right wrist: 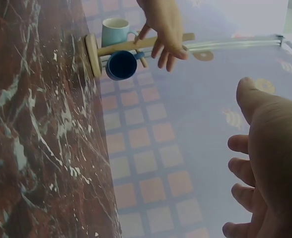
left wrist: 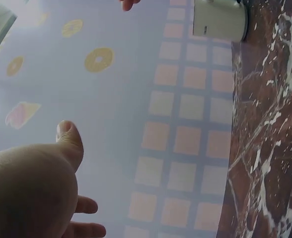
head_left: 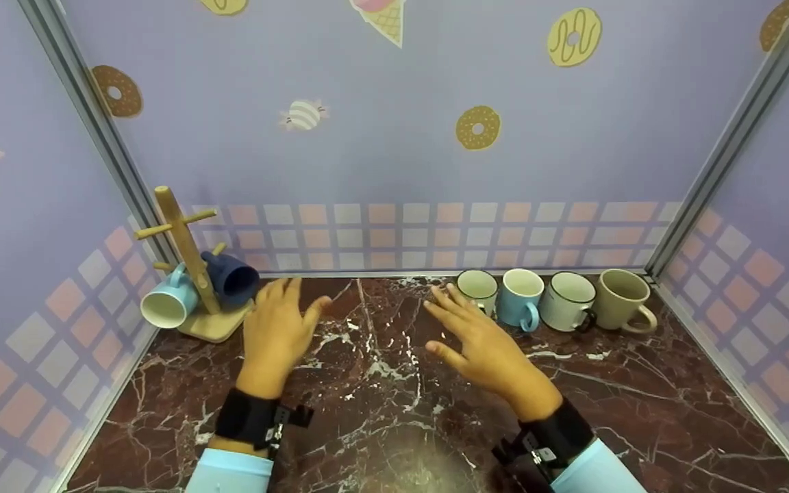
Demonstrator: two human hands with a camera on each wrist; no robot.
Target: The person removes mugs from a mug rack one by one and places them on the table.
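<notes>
In the head view, the wooden mug rack [head_left: 190,250] stands on the dark marbled tabletop [head_left: 381,404] with two mugs hung on its pegs: a pale blue mug [head_left: 165,306] on its left side and a navy mug [head_left: 237,282] on its right. The left hand [head_left: 275,332], just right of the rack in that view, has its fingers extended and the thumb out wide. The right hand [head_left: 487,346], well right of the rack, is likewise spread, its palm bare. Beyond it, farther right of the rack, stand four mugs in a row: a near white mug [head_left: 478,284], a sky-blue mug [head_left: 514,309], a far white mug [head_left: 562,311] and a beige mug [head_left: 617,308]. The head view overlaps the right fingertips with the near white mug, leaving contact unclear; the left wrist view shows fingertips apart from a white mug across from the rack. The right wrist view alone reveals the left hand's height: raised off the tabletop, level with the rack's upper post, partly crossing it. Whether it touches the post cannot be told there, though the head view shows them apart.
</notes>
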